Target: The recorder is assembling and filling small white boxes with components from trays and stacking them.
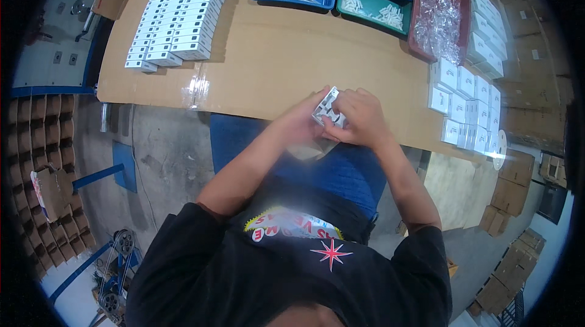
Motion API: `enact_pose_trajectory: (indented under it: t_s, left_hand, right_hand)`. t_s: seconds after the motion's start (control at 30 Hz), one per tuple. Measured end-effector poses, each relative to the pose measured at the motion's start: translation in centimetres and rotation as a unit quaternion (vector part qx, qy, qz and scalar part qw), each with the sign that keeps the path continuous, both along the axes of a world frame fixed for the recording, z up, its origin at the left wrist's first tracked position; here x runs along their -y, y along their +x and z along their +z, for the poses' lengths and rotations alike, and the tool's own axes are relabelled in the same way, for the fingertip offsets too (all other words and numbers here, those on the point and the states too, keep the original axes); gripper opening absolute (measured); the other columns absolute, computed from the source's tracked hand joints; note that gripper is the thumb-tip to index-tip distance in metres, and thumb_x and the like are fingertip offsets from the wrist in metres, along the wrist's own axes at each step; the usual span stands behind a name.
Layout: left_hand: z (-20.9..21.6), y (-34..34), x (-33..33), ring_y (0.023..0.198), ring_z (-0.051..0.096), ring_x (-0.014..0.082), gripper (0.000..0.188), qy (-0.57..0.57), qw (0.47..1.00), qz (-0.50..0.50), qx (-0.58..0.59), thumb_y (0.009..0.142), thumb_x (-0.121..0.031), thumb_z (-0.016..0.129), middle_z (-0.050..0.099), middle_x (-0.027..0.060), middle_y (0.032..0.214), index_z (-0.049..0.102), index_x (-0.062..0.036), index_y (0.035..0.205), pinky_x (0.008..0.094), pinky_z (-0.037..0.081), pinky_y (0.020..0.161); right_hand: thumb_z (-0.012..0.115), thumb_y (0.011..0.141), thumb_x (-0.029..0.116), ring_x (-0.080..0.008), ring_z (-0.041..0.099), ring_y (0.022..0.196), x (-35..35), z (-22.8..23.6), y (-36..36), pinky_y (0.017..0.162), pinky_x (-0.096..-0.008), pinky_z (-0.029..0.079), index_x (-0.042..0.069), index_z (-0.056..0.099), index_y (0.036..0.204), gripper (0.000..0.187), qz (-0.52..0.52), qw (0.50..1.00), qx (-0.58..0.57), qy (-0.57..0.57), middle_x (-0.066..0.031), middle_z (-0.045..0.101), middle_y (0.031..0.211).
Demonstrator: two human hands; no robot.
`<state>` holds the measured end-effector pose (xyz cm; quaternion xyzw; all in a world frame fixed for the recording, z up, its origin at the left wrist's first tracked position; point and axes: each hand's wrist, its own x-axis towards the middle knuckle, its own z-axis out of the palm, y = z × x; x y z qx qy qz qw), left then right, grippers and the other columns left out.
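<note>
Black shirt (pixel 201 272) fills the frame's bottom. Near the middle, the left hand (pixel 300 122) grips a small white box (pixel 325 105). The right hand (pixel 365 121) touches it; I can't tell if it pinches. Pushing too hard could bend or drop it.

A: How's the light?
B: Bright across the desk (pixel 274 53), seemingly from above; the exact source I can't tell. The black shirt (pixel 201 266) sinks into dimness.
A: Any glare?
B: Yes, on the clear tape (pixel 197 88) and the crinkled plastic bags (pixel 437 22). The right-hand white boxes (pixel 457 106) look nearly washed out.
A: Shadows?
B: A soft one beside the left-hand box stack (pixel 183 19).
A: Sharpness?
B: Milky haze below the left hand (pixel 300 119), fine print soft, straight edges bowed, corners black.
</note>
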<state>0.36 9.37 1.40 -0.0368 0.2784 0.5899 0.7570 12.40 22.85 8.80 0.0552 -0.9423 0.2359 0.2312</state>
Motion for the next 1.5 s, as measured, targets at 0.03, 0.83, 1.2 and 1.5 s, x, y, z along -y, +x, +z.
enact_pose_trajectory:
  t_s: [0.03, 0.83, 1.2, 1.5]
  left_hand:
    - [0.1, 0.1, -0.2, 0.105, 0.071, 0.0225, 0.053, -0.008, 1.000, 0.022, -0.010, 0.104, -0.058, 0.048, 0.069, 0.0088, 0.120, 0.060, -0.0143, 0.131, 0.0409, 0.063, 0.085]
    - [-1.8, -0.8, -0.2, 0.114, 0.062, 0.0309, 0.102, -0.040, 0.590, 0.111, -0.799, 0.074, -0.014, 0.089, 0.057, 0.0229, 0.129, 0.030, 0.0025, 0.155, 0.0415, 0.050, 0.100]
    - [-1.2, -2.3, 0.2, 0.124, 0.045, 0.0381, 0.103, -0.096, 0.461, -0.030, -0.882, 0.070, -0.034, 0.091, 0.041, 0.0211, 0.142, 0.040, -0.0044, 0.154, 0.0481, 0.038, 0.106]
    - [-1.9, -2.9, 1.7, 0.131, 0.044, 0.0375, 0.099, -0.002, 0.527, 0.038, -0.849, 0.072, -0.028, 0.091, 0.041, 0.0205, 0.144, 0.040, -0.0029, 0.154, 0.0461, 0.038, 0.112]
  right_hand:
    - [0.080, 0.073, 0.022, -0.0261, 0.057, 0.064, -0.2, 0.2, 0.0, 0.057, -0.0380, 0.041, 0.009, 0.058, 0.075, 0.025, -0.006, 1.000, -0.005, -0.011, -0.0053, 0.055, 0.072]
    - [0.080, 0.077, 0.014, -0.0265, 0.063, 0.100, -2.7, -9.5, 4.8, 0.090, -0.0413, 0.044, 0.009, 0.067, 0.087, 0.017, -0.262, 0.964, -0.034, -0.023, -0.0055, 0.066, 0.102]
    - [0.075, 0.078, 0.013, -0.0248, 0.063, 0.099, -2.8, -9.7, 4.7, 0.093, -0.0431, 0.044, 0.009, 0.067, 0.085, 0.012, -0.274, 0.960, -0.031, -0.056, -0.0047, 0.067, 0.100]
    - [0.076, 0.079, 0.011, -0.0287, 0.064, 0.098, -4.5, -9.3, 5.0, 0.090, -0.0398, 0.048, 0.007, 0.068, 0.092, 0.016, -0.302, 0.943, -0.066, -0.124, -0.0074, 0.068, 0.104]
